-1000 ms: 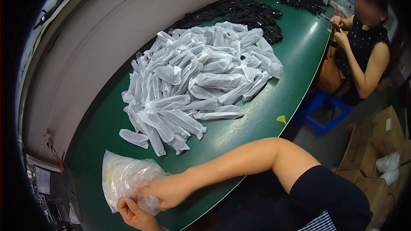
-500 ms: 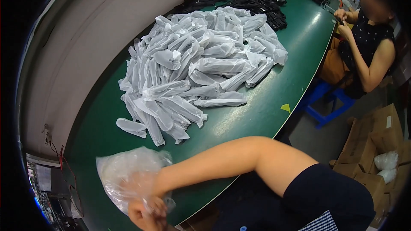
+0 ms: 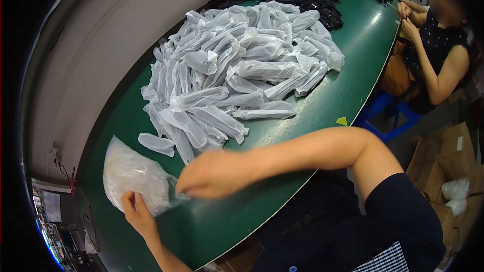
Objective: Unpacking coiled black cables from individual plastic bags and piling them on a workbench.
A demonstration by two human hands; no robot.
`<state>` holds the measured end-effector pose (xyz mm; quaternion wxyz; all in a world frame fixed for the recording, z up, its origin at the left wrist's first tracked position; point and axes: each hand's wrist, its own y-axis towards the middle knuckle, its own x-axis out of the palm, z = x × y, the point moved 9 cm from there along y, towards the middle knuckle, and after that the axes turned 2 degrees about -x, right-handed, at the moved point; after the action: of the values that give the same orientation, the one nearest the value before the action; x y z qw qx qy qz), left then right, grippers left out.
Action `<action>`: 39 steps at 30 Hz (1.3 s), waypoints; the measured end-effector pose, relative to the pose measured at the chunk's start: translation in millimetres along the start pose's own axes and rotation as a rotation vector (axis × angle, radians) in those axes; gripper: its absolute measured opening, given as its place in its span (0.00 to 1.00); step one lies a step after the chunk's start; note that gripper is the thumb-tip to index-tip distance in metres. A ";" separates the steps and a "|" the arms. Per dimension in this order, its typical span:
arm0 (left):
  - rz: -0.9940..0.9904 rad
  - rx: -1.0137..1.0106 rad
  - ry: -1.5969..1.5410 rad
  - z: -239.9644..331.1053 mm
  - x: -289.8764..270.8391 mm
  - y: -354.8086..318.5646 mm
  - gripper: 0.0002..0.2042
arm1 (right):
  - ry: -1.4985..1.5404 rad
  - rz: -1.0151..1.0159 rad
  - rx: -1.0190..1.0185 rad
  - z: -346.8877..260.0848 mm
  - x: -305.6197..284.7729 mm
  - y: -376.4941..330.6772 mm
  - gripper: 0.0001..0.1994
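On the left, a clear plastic bag [image 3: 138,171] sat on the green bench [image 3: 126,116]. Your left grip [image 3: 138,215] had thumb and finger nearly together at its near side; you couldn't tell if they pinched it. Your right grip [image 3: 212,175], curled and blurry, was by its right end, its hold unclear. Farther back, one packet [image 3: 201,62] had tiny unreadable print. Far right, a brown box [image 3: 443,151] had a pale label [image 3: 459,143].

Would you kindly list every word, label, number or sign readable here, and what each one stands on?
No text here is clear enough to quote.
White packet in the pile: faint dark marks, too small to read.
Cardboard box: pale label, too small to read.
Clear plastic bag: no lettering visible.
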<state>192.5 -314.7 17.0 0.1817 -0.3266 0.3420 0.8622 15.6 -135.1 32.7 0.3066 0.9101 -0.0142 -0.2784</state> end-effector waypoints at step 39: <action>0.016 0.689 -0.064 247.5 204.4 114.7 0.15 | -0.563 0.448 0.713 94.6 -258.4 -76.7 0.15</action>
<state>-125.0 -201.3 67.3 0.2851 -0.2161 0.6097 0.7073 -262.5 -74.1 55.9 0.0133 0.8225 -0.3853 -0.4182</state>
